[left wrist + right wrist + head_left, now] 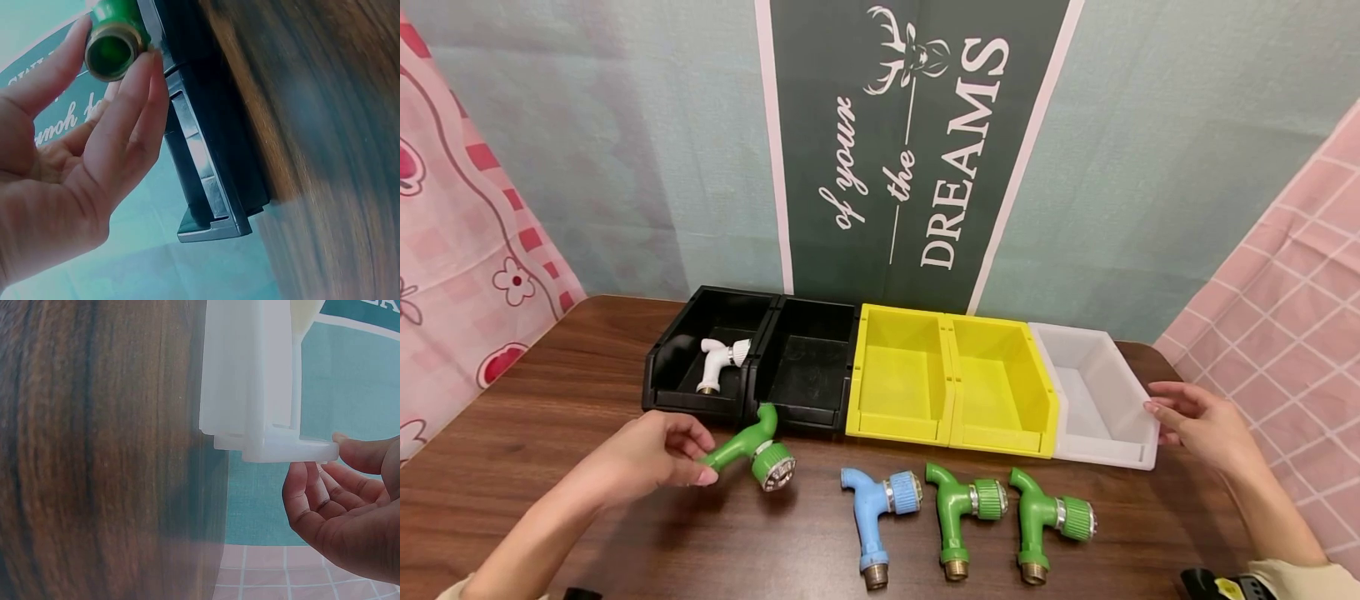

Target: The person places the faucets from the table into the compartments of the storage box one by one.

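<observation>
My left hand (643, 457) pinches a green tap (741, 446) by its pipe end, between thumb and fingers. The tap is held in front of the black bins, its round knob facing forward and right. Seen from the left wrist, the brass-rimmed open end of the green tap (120, 14) points at the camera. At the far right, my right hand (1206, 425) grips the side rim of a white bin (1138, 450). The right wrist view has the thumb at the rim of the white bin (275, 447) and the other fingers curled against its outside.
Two black bins (801, 417) and two yellow bins (898, 429) stand in a row left of the white one. A white tap (715, 360) lies in the leftmost black bin. On the wooden table (760, 550) lie a blue tap (868, 517) and two green taps (953, 512).
</observation>
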The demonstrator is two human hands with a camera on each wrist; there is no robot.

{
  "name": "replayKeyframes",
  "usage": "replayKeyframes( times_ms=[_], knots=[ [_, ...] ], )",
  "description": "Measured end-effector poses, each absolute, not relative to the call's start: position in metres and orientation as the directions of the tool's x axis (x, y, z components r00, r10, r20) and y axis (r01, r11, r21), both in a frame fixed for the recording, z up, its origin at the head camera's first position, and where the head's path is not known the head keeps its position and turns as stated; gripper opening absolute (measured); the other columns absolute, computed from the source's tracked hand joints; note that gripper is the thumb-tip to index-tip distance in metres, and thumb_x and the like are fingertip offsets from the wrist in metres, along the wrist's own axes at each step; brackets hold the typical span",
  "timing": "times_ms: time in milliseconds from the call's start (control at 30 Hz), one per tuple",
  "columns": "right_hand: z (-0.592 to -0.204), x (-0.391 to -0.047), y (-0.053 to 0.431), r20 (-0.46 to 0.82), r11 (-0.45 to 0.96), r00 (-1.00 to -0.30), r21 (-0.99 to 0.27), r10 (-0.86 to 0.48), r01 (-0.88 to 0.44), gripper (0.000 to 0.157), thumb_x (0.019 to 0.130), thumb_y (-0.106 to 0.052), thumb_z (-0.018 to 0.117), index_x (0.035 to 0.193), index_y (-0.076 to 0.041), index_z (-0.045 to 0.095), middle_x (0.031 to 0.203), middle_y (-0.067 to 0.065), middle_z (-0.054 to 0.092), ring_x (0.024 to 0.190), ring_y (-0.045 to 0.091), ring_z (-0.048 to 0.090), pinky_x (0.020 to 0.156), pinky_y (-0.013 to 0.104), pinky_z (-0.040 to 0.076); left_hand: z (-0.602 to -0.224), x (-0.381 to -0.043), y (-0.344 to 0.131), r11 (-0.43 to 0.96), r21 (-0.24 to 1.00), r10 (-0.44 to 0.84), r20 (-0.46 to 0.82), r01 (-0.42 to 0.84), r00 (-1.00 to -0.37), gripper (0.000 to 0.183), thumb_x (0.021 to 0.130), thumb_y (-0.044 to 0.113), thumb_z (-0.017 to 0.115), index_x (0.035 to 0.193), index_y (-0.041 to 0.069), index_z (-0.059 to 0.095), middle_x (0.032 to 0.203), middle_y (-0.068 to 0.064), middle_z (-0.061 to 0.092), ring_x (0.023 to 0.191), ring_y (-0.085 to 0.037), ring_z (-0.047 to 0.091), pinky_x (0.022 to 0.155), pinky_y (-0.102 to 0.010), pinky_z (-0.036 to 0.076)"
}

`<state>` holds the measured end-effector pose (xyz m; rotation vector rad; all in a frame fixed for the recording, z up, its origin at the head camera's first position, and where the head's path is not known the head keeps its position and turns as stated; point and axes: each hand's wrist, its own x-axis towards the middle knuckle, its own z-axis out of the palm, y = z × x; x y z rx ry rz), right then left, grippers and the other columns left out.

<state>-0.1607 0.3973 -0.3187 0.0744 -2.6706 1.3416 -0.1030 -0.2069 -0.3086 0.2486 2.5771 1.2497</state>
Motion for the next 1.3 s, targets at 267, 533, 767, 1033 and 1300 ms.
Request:
replayKeyframes(
  times_ms=[267,533,767,1033,1300],
  knots=[
    [-0.318,-0.160,0.396,0.165,0.594,-0.986,-0.795,0.020,-0.121,0.033,0.088,-0.007,0.060,0.091,-0.039,0.054,0.076,-0.021,0.059,0.059,0.006,0.058,0.051,0.025,0.052,-0.304,-0.106,-0.196,0.610,0.792,0.162,-0.161,-0.030,-0.974,0.033,0.071,0.016,0.078,0.093,-0.001,0.060,0.075,-0.004,0.059,0.068,-0.015,0.056,0.056,-0.025,0.049],
    [-0.318,-0.161,0.397,0.150,0.590,-0.988,-0.800,0.021,-0.109,0.032,0.088,-0.008,0.060,0.092,-0.039,0.054,0.076,-0.020,0.059,0.060,0.006,0.058,0.051,0.026,0.052,-0.301,-0.112,-0.185,0.611,0.791,0.118,-0.132,-0.033,-0.984,0.032,0.072,0.015,0.078,0.094,-0.002,0.060,0.077,-0.004,0.060,0.067,-0.014,0.057,0.057,-0.028,0.050],
    [-0.317,-0.161,0.396,0.151,0.586,-0.988,-0.803,0.019,-0.111,0.033,0.088,-0.007,0.059,0.092,-0.039,0.054,0.076,-0.021,0.059,0.059,0.006,0.058,0.051,0.025,0.052,-0.296,-0.118,-0.175,0.666,0.746,0.080,-0.096,-0.018,-0.992,0.031,0.072,0.018,0.078,0.091,0.001,0.061,0.075,-0.001,0.061,0.064,-0.012,0.057,0.055,-0.027,0.046],
    [-0.321,-0.163,0.400,0.166,0.600,-0.986,-0.790,0.013,-0.125,0.020,0.088,-0.010,0.060,0.097,-0.028,0.058,0.076,-0.020,0.060,0.059,0.007,0.059,0.051,0.026,0.052,-0.292,-0.125,-0.167,0.697,0.717,0.056,-0.047,0.005,-0.997,0.033,0.071,0.021,0.079,0.090,0.001,0.062,0.076,-0.001,0.063,0.063,-0.011,0.058,0.056,-0.028,0.044],
    [-0.322,-0.163,0.401,0.165,0.597,-0.986,-0.793,0.019,-0.121,0.020,0.088,-0.010,0.061,0.097,-0.028,0.058,0.077,-0.021,0.060,0.060,0.006,0.059,0.051,0.027,0.052,-0.289,-0.130,-0.160,0.699,0.715,0.017,-0.041,-0.018,-0.999,0.031,0.072,0.020,0.078,0.090,0.000,0.062,0.076,-0.002,0.065,0.062,-0.011,0.059,0.055,-0.027,0.046]
  ],
)
